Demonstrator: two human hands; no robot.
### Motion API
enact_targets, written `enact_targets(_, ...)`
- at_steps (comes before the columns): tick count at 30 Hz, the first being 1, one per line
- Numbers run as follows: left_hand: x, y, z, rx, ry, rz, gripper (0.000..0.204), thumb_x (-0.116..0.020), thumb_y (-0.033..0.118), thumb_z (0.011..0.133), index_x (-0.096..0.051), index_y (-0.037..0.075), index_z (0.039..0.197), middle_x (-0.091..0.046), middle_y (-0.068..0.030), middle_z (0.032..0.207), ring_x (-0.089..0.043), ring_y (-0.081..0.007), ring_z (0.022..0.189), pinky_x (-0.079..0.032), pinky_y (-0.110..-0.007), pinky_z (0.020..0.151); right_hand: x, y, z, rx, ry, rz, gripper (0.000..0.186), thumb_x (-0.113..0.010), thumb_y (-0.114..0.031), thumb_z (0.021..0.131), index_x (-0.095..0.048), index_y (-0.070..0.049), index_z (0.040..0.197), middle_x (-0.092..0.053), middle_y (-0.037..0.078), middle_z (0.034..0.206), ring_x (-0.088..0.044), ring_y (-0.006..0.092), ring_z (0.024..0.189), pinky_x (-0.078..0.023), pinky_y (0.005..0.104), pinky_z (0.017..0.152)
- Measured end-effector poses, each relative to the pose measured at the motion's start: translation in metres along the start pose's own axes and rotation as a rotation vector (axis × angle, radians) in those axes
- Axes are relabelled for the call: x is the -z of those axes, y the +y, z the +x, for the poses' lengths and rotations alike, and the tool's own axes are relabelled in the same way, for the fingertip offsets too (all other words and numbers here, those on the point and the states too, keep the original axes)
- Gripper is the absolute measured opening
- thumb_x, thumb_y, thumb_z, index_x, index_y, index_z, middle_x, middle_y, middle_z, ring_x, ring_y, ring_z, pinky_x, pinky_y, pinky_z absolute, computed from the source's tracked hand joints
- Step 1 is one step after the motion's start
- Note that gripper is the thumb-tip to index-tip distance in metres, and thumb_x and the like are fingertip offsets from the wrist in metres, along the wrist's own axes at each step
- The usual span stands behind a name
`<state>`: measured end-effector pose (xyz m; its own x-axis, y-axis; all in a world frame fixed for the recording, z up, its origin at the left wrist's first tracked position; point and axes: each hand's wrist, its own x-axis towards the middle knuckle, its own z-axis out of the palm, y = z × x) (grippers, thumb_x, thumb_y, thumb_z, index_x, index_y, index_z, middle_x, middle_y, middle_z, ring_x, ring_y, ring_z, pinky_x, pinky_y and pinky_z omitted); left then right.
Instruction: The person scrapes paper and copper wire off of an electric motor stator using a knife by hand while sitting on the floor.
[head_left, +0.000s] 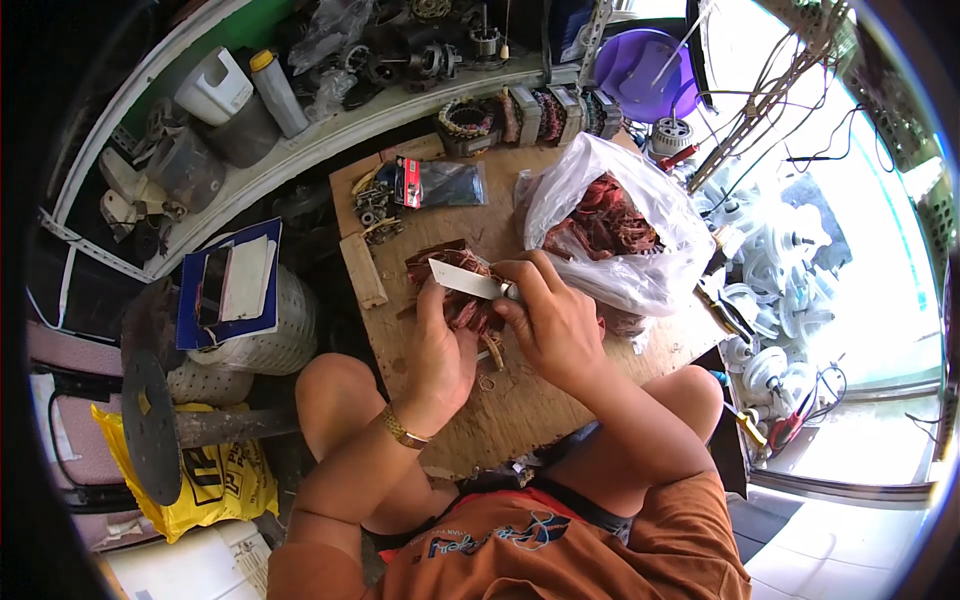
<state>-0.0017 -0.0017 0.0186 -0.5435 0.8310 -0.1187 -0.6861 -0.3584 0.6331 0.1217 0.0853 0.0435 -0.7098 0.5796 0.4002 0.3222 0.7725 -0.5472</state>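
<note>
Right fingers (536,286) grip a pale blade (462,279); left fingers (431,308) hold the reddish bundle (472,313) beneath it

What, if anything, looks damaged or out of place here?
The reddish-brown piece at the left hand looks ragged and frayed, and small scraps lie loose on the wooden board nearby. Also, the bare knife blade in the right hand sits close to the left thumb.
</note>
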Motion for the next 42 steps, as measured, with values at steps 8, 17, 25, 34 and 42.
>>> enact_targets(8, 0.001, -0.001, -0.006, -0.019, 0.004, 0.075, 0.032, -0.045, 0.028, 0.103, -0.057, 0.006, 0.124, -0.062, -0.0061, 0.117, -0.059, -0.0187, 0.108, -0.048, -0.038, 0.093, 0.011, -0.01, -0.002, 0.011, -0.033, 0.148, 0.031, -0.062, -0.027, 0.094, -0.053, -0.012, 0.12, -0.056, 0.013, 0.105, -0.063, 0.0395, 0.078, -0.049, 0.0476, 0.06)
enact_targets(17, 0.004, -0.002, -0.005, -0.021, -0.068, 0.091, 0.034, -0.046, 0.029, 0.103, -0.056, 0.006, 0.126, -0.062, -0.0056, 0.118, -0.059, -0.0188, 0.108, -0.048, -0.038, 0.094, 0.013, -0.01, -0.006, -0.003, -0.031, 0.187, 0.03, -0.061, -0.026, 0.094, -0.052, -0.01, 0.118, -0.057, 0.015, 0.104, -0.062, 0.0413, 0.079, -0.048, 0.0497, 0.061)
enact_targets(25, -0.01, -0.01, -0.017, -0.236, 0.057, 0.218, 0.03, -0.047, 0.022, 0.102, -0.051, 0.009, 0.129, -0.062, -0.0071, 0.115, -0.061, -0.0189, 0.106, -0.051, -0.034, 0.09, 0.008, -0.021, -0.007, -0.05, 0.037, 0.267, 0.028, -0.06, -0.023, 0.095, -0.052, -0.009, 0.117, -0.056, 0.016, 0.103, -0.061, 0.0428, 0.078, -0.048, 0.0505, 0.063)
enact_targets(34, -0.016, 0.003, -0.018, -0.081, 0.095, 0.189, 0.029, -0.047, 0.029, 0.102, -0.056, 0.012, 0.124, -0.062, -0.0035, 0.115, -0.061, -0.0173, 0.1, -0.053, -0.031, 0.079, 0.008, -0.026, -0.008, -0.022, 0.019, 0.194, 0.026, -0.06, -0.021, 0.095, -0.053, -0.007, 0.115, -0.055, 0.015, 0.101, -0.062, 0.0413, 0.079, -0.048, 0.0498, 0.062)
enact_targets(42, 0.003, -0.007, -0.007, -0.316, 0.036, 0.289, 0.029, -0.047, 0.026, 0.105, -0.046, 0.01, 0.13, -0.06, -0.0081, 0.117, -0.063, -0.0193, 0.104, -0.055, -0.036, 0.084, 0.005, -0.023, -0.007, -0.054, 0.063, 0.351, 0.025, -0.059, -0.021, 0.096, -0.05, -0.006, 0.114, -0.057, 0.019, 0.103, -0.059, 0.0461, 0.085, -0.047, 0.051, 0.066)
